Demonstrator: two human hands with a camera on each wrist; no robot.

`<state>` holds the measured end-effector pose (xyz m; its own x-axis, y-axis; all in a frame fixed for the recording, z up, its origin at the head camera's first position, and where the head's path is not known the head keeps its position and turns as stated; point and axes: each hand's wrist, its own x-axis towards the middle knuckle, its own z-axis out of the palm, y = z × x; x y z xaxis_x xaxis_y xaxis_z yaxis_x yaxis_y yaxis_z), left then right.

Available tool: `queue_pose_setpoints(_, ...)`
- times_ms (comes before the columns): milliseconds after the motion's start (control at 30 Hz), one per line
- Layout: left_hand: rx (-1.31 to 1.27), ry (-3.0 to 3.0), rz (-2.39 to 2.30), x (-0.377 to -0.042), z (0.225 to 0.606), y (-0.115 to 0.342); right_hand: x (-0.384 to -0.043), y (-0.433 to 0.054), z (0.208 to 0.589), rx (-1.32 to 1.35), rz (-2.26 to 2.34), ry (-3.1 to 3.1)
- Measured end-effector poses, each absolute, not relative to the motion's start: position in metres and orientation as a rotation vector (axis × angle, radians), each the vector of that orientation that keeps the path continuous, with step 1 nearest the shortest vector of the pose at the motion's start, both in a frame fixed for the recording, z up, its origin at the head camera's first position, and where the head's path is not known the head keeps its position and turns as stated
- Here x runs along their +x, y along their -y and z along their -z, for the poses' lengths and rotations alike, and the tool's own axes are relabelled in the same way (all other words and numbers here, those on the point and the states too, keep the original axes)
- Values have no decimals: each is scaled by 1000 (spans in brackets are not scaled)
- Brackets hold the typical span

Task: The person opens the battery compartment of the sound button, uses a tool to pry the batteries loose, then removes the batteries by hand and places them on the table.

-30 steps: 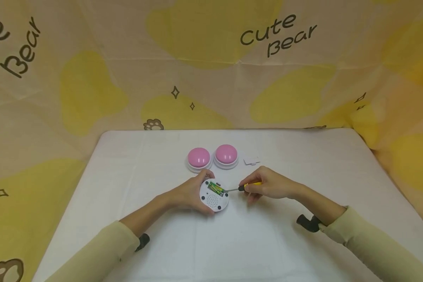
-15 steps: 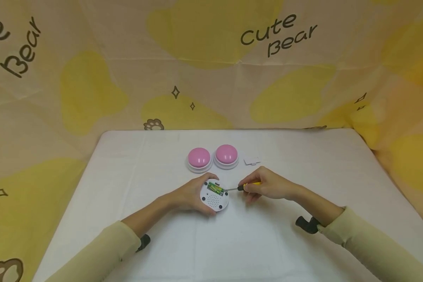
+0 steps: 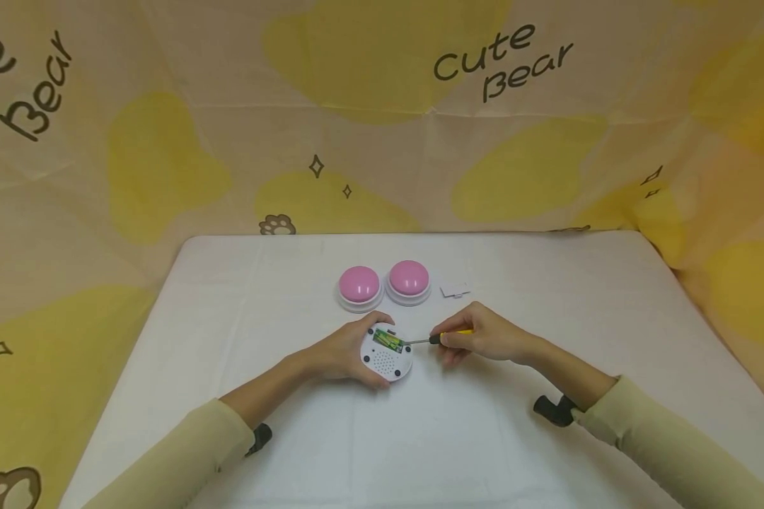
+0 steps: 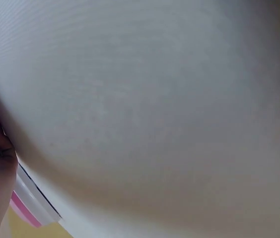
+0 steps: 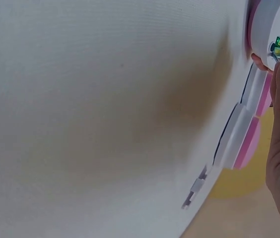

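A pale green left sleeve [image 3: 178, 452], with a black fitting [image 3: 262, 437] by its cuff, reaches over the left part of the white tabletop [image 3: 496, 452]. The left hand [image 3: 340, 351] grips the rim of an upturned button [image 3: 384, 363], thumb on the near side and fingers on the far side, around the middle of the tabletop and well apart from its left and right edges. Its white underside faces up, with dark feet, small holes and green batteries [image 3: 388, 341] in their slot. Toward the far edge, the left pink button [image 3: 359, 285] and the right pink button [image 3: 409, 278] stand upright, close side by side. A screwdriver [image 3: 436, 339] points leftward, its tip at the right end of the batteries; whether it touches them I cannot tell. A small white cover [image 3: 455, 290] lies right of the pink buttons. The right hand [image 3: 487, 336] pinches the screwdriver's handle between thumb and fingers. The right sleeve [image 3: 668, 449] crosses the tabletop's right part.
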<state>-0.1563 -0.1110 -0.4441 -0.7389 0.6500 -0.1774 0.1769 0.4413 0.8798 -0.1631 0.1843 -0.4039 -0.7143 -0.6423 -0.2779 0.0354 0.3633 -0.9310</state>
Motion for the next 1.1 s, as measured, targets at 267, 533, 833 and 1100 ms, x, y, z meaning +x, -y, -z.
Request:
queue_pose_setpoints(267, 688, -2194, -1262, -156, 446, 112, -163, -186, 411, -531, 1440, -1964)
queue_pose_setpoints(533, 679, -2184, -1267, -156, 445, 112, -163, -188, 419, -515, 1469, -1947)
queue_pose_setpoints(833, 664, -2190, -1253, -157, 444, 111, -163, -190, 421, -511, 1502, -1924)
queue_pose_setpoints(1100, 661, -2188, -1247, -156, 442, 111, -163, -190, 420, -514, 1526, -1900)
